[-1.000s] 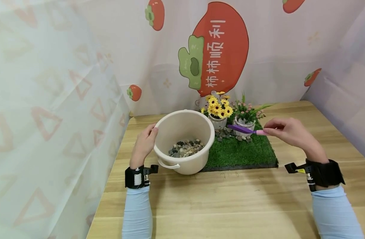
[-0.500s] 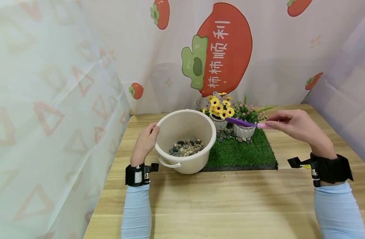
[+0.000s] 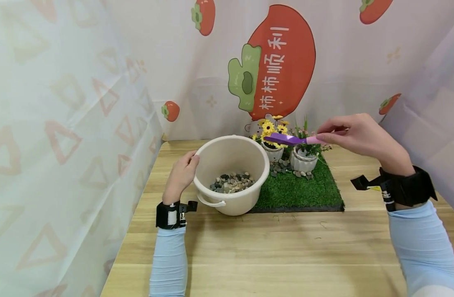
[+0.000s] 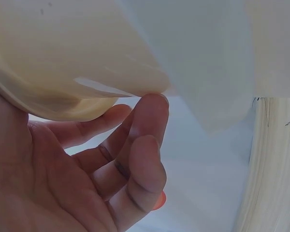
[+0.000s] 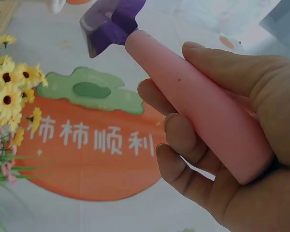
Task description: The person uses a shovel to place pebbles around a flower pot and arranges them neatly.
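Note:
My left hand (image 3: pixel 180 176) grips the rim of a beige plastic bucket (image 3: pixel 237 203) at its left side. In the left wrist view its curled fingers (image 4: pixel 147 118) lie against the bucket's outer wall. Grey and tan pebbles (image 3: pixel 232 184) cover part of the bucket floor. My right hand (image 3: pixel 365 138) holds a small garden trowel (image 3: pixel 286 139) by its pink handle, with the purple blade pointing left. The blade overlaps the yellow flowers (image 3: pixel 268 127) in the head view. Close up, the fingers and thumb wrap the pink handle (image 5: pixel 198 104).
Right of the bucket lies a square of artificial grass (image 3: pixel 299 192). Two white pots stand on it, one with yellow flowers, the other pot (image 3: pixel 304 162) with pink ones. Dark stones (image 3: pixel 280 167) lie around their bases. A printed curtain (image 3: pixel 204 90) closes off the back.
My right hand has risen with the trowel, and the blade has moved up and left from the pink-flower pot to before the yellow flowers. The left hand stays on the bucket rim.

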Available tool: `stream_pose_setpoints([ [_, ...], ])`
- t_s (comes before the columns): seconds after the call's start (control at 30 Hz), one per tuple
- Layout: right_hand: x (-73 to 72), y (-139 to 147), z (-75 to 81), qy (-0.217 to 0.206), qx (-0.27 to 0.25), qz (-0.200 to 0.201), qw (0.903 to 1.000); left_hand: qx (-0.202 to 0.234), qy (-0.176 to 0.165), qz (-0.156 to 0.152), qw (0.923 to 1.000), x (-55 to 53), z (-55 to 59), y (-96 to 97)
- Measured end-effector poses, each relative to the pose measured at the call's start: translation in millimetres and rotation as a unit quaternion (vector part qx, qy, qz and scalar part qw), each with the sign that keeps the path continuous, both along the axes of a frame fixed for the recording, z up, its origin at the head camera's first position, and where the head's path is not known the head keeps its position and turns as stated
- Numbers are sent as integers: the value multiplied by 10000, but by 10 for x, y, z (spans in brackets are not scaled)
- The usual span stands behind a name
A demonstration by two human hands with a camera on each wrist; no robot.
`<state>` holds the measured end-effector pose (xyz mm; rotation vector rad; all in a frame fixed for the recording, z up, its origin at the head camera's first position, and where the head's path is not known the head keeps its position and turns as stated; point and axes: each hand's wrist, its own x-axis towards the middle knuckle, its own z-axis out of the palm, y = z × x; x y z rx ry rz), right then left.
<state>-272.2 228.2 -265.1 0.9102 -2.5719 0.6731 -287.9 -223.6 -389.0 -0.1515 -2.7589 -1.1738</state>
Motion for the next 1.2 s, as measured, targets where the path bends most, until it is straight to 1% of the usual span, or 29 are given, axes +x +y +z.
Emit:
stream_pose_setpoints([
  [0.1,-20,-126,84,157,225,241,9993,-43,7,-19,10000,-7,14,6],
  [0.17,-28,-223,142,137,393,438,9982,-62,7,-26,10000,-12,23,10],
  [0.23,-32,-321,205,149,596,585,9964,-57,13,-28,10000,-22,35,10],
  [0.33,-35,-444,302,279,865,776,9928,-61,44,-31,10000,-45,64,8],
  [0.47,-33,-541,391,514,1046,885,9892,-100,80,-67,9999,-76,114,1],
  [0.57,-25,-579,421,506,1101,872,9888,-125,127,-99,9998,-83,128,1],
  [0.73,-22,-616,436,366,1297,899,9868,-78,191,-90,9997,-61,85,3],
  [0.9,-52,-672,437,242,1578,1028,9818,-33,124,-30,9999,-22,24,4],
  [1.07,-79,-787,444,-29,1869,1141,9757,0,137,-50,9999,-5,-2,12],
  [1.2,-79,-873,470,-248,2090,1068,9718,7,110,-110,9999,1,6,-2],
])
